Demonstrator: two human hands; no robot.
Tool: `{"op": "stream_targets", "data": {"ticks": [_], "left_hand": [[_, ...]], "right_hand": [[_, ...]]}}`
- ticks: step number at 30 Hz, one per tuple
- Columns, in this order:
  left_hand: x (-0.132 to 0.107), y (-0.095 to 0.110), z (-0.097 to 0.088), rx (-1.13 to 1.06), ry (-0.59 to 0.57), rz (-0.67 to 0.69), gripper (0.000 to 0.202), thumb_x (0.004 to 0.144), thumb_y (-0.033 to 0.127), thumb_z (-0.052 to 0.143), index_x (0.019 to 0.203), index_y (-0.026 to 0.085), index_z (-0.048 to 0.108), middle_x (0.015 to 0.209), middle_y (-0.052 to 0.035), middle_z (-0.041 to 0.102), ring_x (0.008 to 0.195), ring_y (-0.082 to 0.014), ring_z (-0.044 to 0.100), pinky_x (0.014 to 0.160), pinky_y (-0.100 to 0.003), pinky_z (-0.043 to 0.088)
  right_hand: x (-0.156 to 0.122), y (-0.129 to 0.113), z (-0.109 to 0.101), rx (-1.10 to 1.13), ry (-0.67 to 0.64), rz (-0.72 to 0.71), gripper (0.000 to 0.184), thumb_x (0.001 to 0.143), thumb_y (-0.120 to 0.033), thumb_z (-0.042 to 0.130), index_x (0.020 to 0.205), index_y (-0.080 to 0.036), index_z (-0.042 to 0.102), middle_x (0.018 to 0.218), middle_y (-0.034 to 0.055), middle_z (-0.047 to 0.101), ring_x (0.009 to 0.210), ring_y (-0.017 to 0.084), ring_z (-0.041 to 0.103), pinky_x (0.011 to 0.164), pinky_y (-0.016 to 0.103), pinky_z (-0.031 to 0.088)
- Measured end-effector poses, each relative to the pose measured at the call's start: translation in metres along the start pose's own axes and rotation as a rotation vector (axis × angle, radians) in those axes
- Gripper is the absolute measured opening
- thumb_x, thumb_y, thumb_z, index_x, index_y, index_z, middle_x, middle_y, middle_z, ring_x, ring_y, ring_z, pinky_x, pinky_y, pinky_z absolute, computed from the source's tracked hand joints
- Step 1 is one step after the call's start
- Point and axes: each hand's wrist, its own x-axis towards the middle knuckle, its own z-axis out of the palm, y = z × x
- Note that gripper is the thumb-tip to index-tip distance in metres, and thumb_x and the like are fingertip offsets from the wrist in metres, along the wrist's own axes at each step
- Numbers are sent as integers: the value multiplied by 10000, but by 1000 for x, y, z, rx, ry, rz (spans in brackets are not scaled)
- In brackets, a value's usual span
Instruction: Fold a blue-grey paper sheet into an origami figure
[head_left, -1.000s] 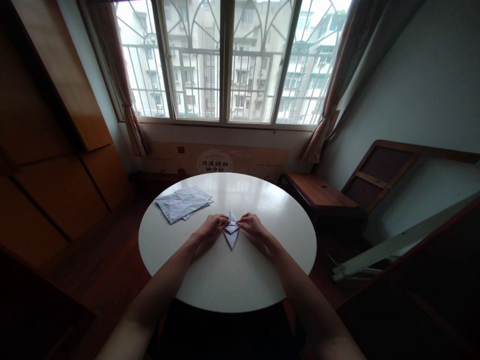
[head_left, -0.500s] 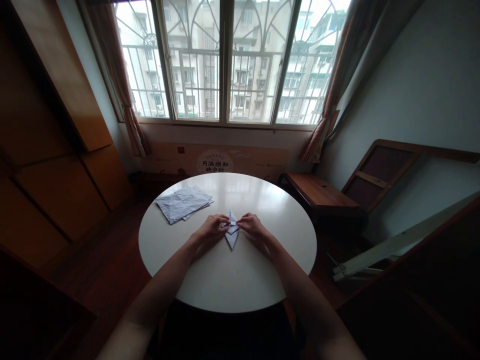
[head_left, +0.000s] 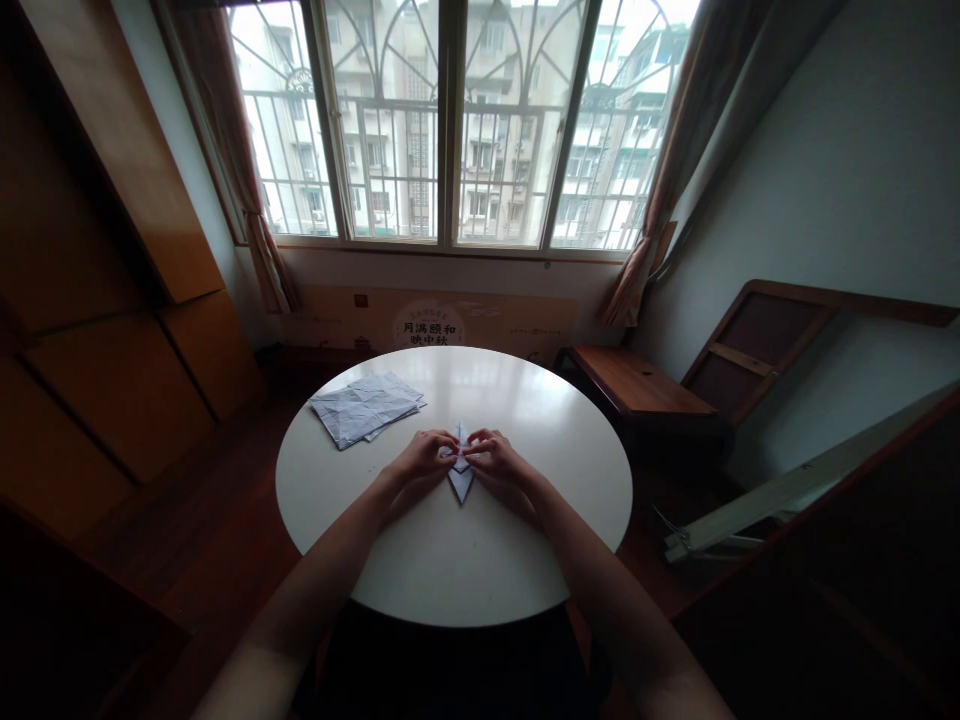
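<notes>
A small folded paper piece point(head_left: 460, 480) lies in the middle of the round white table point(head_left: 450, 560), its point toward me. My left hand point(head_left: 424, 457) presses on its left upper edge with curled fingers. My right hand point(head_left: 495, 458) pinches its right flap, fingers bent and meeting the left hand's fingertips over the paper. Most of the paper's upper half is hidden under the fingers.
A loose stack of creased paper sheets point(head_left: 364, 406) lies at the table's far left. A wooden bench point(head_left: 637, 385) stands to the right, a leaning wooden frame point(head_left: 757, 350) behind it. Wooden cabinets point(head_left: 112, 300) fill the left wall, and a window point(head_left: 450, 120) spans the back.
My right hand has moved left over the paper, folding the right flap inward, so the piece looks narrower. The left hand has stayed in place.
</notes>
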Motion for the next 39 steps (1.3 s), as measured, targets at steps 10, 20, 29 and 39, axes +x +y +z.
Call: {"op": "stream_targets", "data": {"ticks": [10, 20, 29, 39], "left_hand": [[-1, 2, 3, -189, -8, 68, 153, 844, 285, 646, 910, 213, 763, 1021, -60, 725, 887, -176, 682, 829, -267, 520], [-2, 0, 4, -276, -37, 20, 151, 811, 308, 686, 886, 201, 761, 1047, -72, 711, 918, -190, 678, 859, -295, 529], [-3, 4, 0, -259, -40, 73, 202, 830, 281, 677, 1006, 201, 735, 1087, -80, 694, 972, -191, 662, 903, -308, 518], [0, -13, 7, -41, 145, -5, 391, 849, 90, 551, 1209, 231, 608, 1195, -65, 619, 977, -165, 638, 859, -303, 534]], "right_hand": [[3, -9, -7, 315, 22, 100, 267, 831, -293, 598, 1006, -164, 752, 951, 92, 744, 781, 201, 667, 730, 305, 515], [1, -2, -3, 48, 17, 150, 372, 832, -275, 597, 1191, -227, 681, 1158, 76, 691, 1159, 238, 571, 1010, 352, 434], [0, -4, -5, 43, -20, 147, 380, 825, -327, 643, 1193, -238, 676, 1205, 80, 671, 1201, 269, 541, 1035, 400, 401], [-2, -7, -6, -11, -85, 86, 759, 738, -531, 717, 1408, -270, 472, 1329, 116, 569, 1245, 318, 454, 1037, 468, 333]]}}
